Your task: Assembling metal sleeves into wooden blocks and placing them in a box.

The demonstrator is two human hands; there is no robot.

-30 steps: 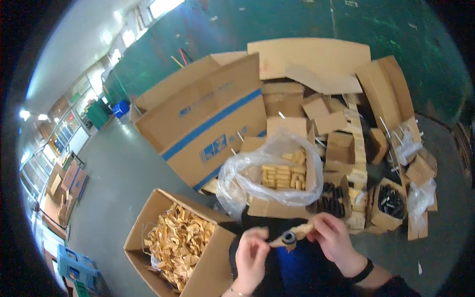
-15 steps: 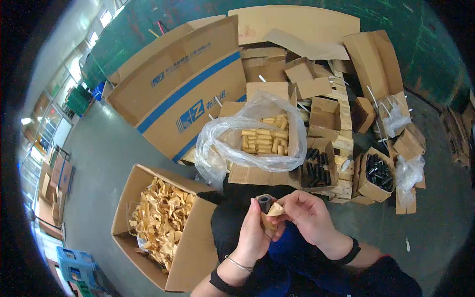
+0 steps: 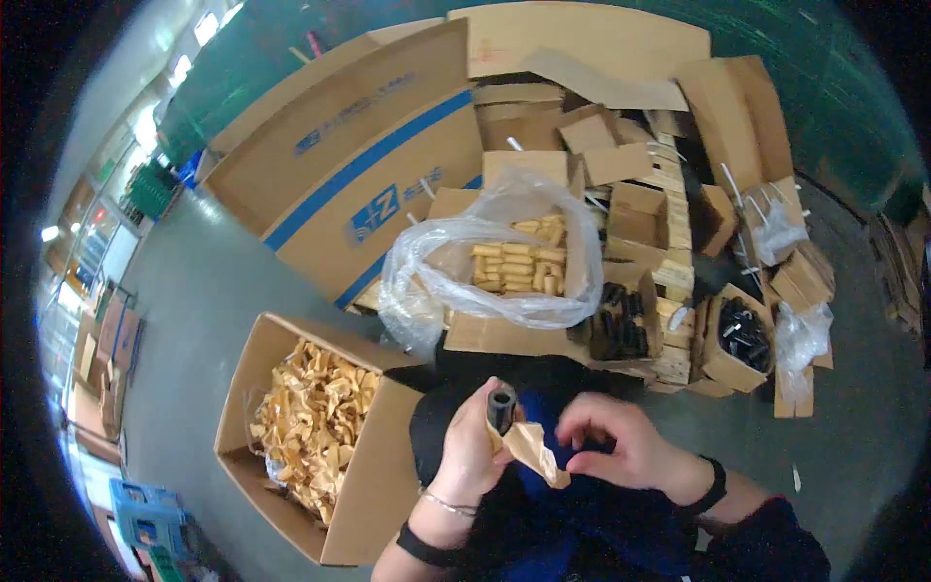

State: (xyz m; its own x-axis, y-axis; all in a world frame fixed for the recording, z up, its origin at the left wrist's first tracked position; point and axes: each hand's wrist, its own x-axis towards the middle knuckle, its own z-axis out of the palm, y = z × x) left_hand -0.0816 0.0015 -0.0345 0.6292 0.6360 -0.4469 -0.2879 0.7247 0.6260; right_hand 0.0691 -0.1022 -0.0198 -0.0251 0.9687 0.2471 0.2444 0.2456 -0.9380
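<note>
My left hand (image 3: 468, 448) is closed around a black tube (image 3: 501, 408), its hollow end pointing up. Loosened brown wrapping paper (image 3: 531, 450) hangs from the tube toward the right. Close by that paper's end is my right hand (image 3: 621, 444), fingers curved and apart from the thumb, with nothing seen between them. Ahead, a bag-lined carton (image 3: 485, 335) holds several paper-wrapped rolls (image 3: 518, 266). Right of it, a small carton (image 3: 648, 301) contains black tubes (image 3: 621, 325).
At my left stands a large carton (image 3: 373, 485) full of crumpled brown paper (image 3: 315, 417). Another box of black pieces (image 3: 742, 335) is at the right. Behind are a pallet (image 3: 672, 262), a tall printed carton (image 3: 339, 204) and clear plastic bags (image 3: 803, 339).
My right hand has come off the paper and moved slightly down and right. More of the tube is bare, and the paper now hangs loose to the right.
</note>
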